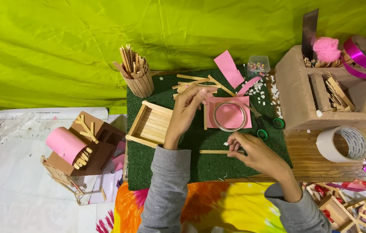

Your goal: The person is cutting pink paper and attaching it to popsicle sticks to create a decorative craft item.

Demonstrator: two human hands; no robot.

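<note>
Your left hand (pixel 188 108) fingers pinching something hidden mid-frame, right hand (pixel 252 151) fingers pressing a wooden stick (pixel 215 152), green mat (pixel 200 166) on desk (pixel 316 162), lime cloth (pixel 62 47) behind.

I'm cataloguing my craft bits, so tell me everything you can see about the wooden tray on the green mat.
The tray is a shallow open rectangle of pale craft sticks: a slatted floor with low stick walls around it. It looks empty. It lies flat, turned at a slight angle, on the left part of the green mat, just below the stick cup. The left hand hovers by its right edge; contact is unclear.
</note>
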